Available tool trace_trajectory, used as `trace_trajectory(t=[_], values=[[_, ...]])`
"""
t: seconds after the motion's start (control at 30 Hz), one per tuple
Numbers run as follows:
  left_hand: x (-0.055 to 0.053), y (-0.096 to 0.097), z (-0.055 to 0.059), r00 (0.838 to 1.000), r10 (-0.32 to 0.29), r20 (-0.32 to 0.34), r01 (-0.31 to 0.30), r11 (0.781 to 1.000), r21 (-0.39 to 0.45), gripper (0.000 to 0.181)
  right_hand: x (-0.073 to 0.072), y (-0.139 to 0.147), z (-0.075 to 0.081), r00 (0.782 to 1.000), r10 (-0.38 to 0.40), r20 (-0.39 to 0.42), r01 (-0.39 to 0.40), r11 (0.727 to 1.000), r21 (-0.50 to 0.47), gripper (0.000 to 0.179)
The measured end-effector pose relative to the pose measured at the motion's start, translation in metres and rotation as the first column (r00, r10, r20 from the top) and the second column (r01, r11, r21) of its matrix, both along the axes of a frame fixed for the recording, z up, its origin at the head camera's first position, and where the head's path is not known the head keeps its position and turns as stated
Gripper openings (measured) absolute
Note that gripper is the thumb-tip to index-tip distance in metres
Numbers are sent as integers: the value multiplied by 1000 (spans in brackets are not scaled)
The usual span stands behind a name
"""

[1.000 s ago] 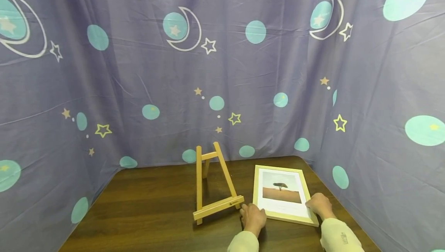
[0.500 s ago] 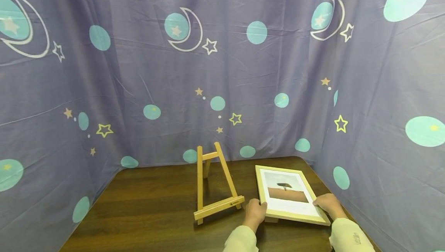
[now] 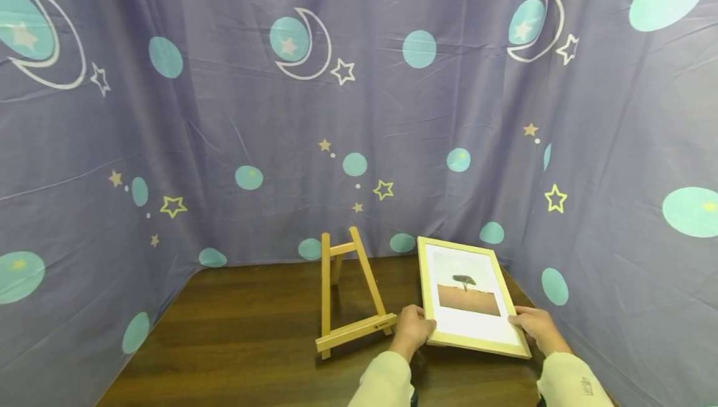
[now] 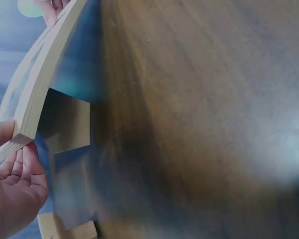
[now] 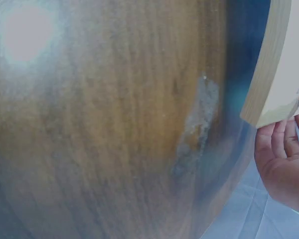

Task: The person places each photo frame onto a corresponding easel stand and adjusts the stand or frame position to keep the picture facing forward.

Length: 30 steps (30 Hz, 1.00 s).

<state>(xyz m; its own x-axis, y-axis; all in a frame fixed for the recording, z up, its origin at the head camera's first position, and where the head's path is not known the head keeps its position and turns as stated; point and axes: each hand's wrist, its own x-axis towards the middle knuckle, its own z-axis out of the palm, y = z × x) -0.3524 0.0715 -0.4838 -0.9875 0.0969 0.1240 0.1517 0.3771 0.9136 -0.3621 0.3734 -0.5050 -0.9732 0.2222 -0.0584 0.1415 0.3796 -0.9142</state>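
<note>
A picture frame [image 3: 468, 326] with pale wood edges and a print of a lone tree is raised at the right of the table, its far side tilted up. My left hand [image 3: 414, 332] pinches its left edge near the lower corner, thumb in front and fingers behind. On the opposite edge my right hand [image 3: 540, 327] grips it the same way. The left wrist view shows a brown flap [image 4: 72, 124] sticking out behind the frame. Just left of my left hand stands a small wooden easel [image 3: 356, 331], upright, with a ledge along its front.
The dark wooden table [image 3: 241, 320] carries the easel near its middle. Behind it and at both sides hangs a purple curtain [image 3: 219, 108] with moons, stars and dots. A pale, scuffed patch [image 5: 197, 124] shows on the tabletop in the right wrist view.
The frame has come up off the table and its far side has tipped upward. My left hand has gone from beside the frame's corner to gripping its edge. The easel has stayed put.
</note>
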Motion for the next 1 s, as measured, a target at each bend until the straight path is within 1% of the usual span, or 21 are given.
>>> trace_trajectory(t=[0.07, 0.17, 0.27, 0.4, 0.53, 0.73, 0.87, 1.0], values=[[-1, -2, 5, 1000, 0, -24, 0, 1000, -29, 20, -3, 0, 1, 1000, -11, -8, 11, 999, -48, 58], [-5, -4, 11, 998, 1, -65, -5, 998, -58, 27, -7, 0, 5, 999, -27, -23, 25, 995, -97, 61], [-8, -8, 18, 994, -16, -105, 6, 996, -88, 36, -11, -2, 10, 999, -31, -39, 27, 994, -106, 65], [-12, -14, 24, 993, -39, -111, 27, 994, -110, 46, -13, -5, 15, 998, -19, -59, 14, 996, -88, 66], [-13, -17, 27, 993, -35, -113, 25, 996, -91, 44, -14, -8, 19, 996, -32, -80, 25, 996, -85, 65], [-17, -22, 33, 984, -31, -174, 15, 995, -94, 43, -17, -15, 24, 986, -77, -150, 68, 996, -62, 61], [-21, -25, 35, 972, -9, -233, -16, 994, -104, 37, -18, -22, 31, 971, -94, -218, 84, 995, -56, 61], [-25, -29, 38, 954, 14, -299, -53, 991, -123, 30, -20, -29, 37, 952, -109, -286, 84, 992, -99, 59]])
